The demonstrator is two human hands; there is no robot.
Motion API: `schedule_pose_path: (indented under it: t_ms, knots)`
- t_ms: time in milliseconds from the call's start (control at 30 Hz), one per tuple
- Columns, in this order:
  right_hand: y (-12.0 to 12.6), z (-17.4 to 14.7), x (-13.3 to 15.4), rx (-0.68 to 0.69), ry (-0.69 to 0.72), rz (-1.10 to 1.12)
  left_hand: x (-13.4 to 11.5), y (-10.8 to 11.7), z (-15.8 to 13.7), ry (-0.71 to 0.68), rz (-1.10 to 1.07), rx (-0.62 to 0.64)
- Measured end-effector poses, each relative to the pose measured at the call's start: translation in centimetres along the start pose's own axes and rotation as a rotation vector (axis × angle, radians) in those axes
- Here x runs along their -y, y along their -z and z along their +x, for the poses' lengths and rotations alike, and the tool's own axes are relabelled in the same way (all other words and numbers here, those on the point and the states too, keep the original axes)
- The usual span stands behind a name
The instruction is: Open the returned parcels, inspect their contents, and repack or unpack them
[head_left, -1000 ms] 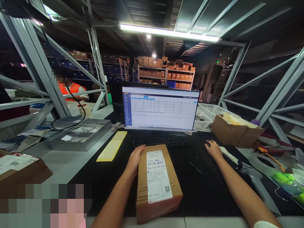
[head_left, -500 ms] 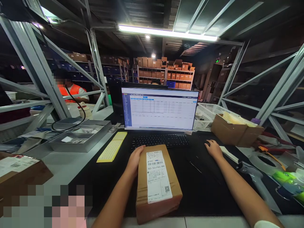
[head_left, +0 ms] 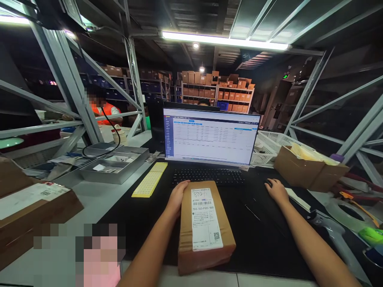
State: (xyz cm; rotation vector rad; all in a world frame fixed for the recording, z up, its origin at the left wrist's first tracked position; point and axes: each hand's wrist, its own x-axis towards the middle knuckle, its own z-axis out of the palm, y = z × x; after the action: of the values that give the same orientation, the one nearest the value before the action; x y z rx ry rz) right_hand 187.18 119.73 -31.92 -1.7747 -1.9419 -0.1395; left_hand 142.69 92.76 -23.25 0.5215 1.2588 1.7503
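A brown cardboard box (head_left: 229,227) with a white shipping label (head_left: 206,219) rests on the black desk mat (head_left: 251,243), its near end at the mat's front edge. My left hand (head_left: 177,197) is closed against the box's left side, fingers at its far left corner; part of the hand is hidden by the box. To the right, my right hand (head_left: 277,192) lies over a black computer mouse (head_left: 270,182), mostly covered by the palm and fingers. Beyond the box stand a black keyboard (head_left: 206,175) and a lit monitor (head_left: 209,139) showing a table page.
A yellow printed sheet (head_left: 151,181) and a grey tray (head_left: 110,171) lie left; another carton (head_left: 36,207) sits at far left. On the right are an open carton (head_left: 302,169), a handheld scanner (head_left: 332,233) and a tape roll (head_left: 347,211). A person in an orange vest (head_left: 103,113) sits beyond the frame.
The view has turned left, so everything sits further right in the picture. A blue bar now shows at the screen's upper right. Both hands keep their places on box and mouse.
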Motion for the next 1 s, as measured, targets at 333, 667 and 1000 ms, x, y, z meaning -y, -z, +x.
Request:
schedule_pose_path:
  t_ms: [333,667,1000]
  knots:
    - [-0.33,0.15,-0.08,-0.029,0.070,0.043,-0.92,-0.15,-0.90,0.000,0.021,0.012]
    - [-0.23,0.05,0.11,-0.012,0.022,0.002,-0.70,-0.35,-0.59,0.013,0.004,-0.009]
    - [0.16,-0.12,0.40,0.011,0.006,-0.014,-0.30,-0.18,-0.30,0.015,0.001,-0.010]
